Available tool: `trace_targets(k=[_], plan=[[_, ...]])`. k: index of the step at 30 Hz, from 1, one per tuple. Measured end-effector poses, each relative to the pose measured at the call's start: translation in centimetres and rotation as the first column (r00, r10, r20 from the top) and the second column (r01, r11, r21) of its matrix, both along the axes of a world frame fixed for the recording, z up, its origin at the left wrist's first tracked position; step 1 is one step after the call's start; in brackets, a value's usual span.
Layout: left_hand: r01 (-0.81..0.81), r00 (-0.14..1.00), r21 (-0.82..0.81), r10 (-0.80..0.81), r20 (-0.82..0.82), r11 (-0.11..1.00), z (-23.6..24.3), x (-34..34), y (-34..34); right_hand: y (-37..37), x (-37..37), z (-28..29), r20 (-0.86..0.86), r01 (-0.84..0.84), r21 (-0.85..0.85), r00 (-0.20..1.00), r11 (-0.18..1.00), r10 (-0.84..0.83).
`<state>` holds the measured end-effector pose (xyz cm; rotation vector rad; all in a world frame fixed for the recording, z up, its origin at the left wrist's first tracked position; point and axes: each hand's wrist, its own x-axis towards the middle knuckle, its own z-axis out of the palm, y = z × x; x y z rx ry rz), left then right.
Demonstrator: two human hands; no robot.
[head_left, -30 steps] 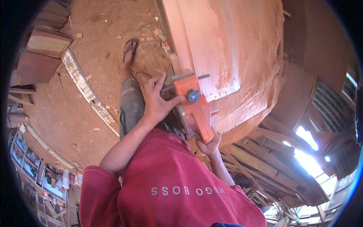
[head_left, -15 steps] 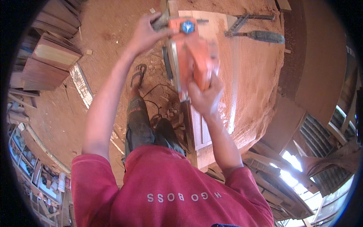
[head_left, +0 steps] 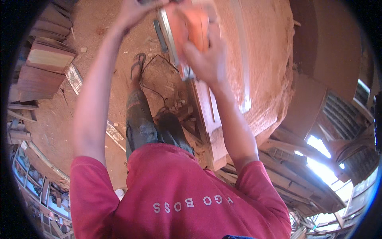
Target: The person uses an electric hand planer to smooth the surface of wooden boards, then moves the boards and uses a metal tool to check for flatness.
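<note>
An orange electric planer (head_left: pixel 181 34) rests along the near-left edge of a wooden workpiece (head_left: pixel 211 119) with grooved, panelled lines. My right hand (head_left: pixel 207 59) is wrapped round its rear handle. At the top edge of the picture my left hand (head_left: pixel 137 10) is closed at the front of the planer; its fingers are partly cut off, and what exactly they grip there is hard to make out. A dark cord (head_left: pixel 157 89) loops down beside the planer, near my leg.
A bench top (head_left: pixel 266 63) thick with reddish sawdust spreads to the right. Boards (head_left: pixel 43 81) are stacked at the far left, and long timbers (head_left: pixel 286 175) lie at the lower right. My sandalled foot (head_left: pixel 136 65) stands on the dusty floor, left of the bench.
Both hands and the planer have moved farther forward, toward the top of the picture. The clamp that lay on the bench has gone out of view.
</note>
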<state>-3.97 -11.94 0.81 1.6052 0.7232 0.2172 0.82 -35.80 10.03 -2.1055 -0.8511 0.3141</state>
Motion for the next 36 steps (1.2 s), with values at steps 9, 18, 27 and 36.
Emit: trace_targets(k=[9, 18, 27, 36], plan=[[0.022, 0.991, 0.116, -0.006, -0.134, 0.993, 2.8, -19.0, -35.4, -35.3, -19.5, 2.9, -0.165, 0.091, -0.334, 0.974, 0.938, -0.153], [0.005, 0.992, 0.122, 0.011, -0.13, 0.993, 2.8, -17.1, -31.8, -31.3, -17.6, 3.1, -0.239, 0.125, -0.276, 0.952, 0.953, -0.194], [-0.08, 0.995, 0.139, 0.088, -0.054, 0.987, -0.3, -5.4, -10.7, -8.9, -5.3, 2.6, -0.233, 0.034, -0.2, 0.969, 0.979, -0.081], [-0.128, 0.991, 0.241, 0.134, -0.009, 0.962, -3.9, 6.7, 12.3, 13.9, 6.9, -0.4, 0.273, -0.076, 0.161, 0.962, 0.984, 0.03]])
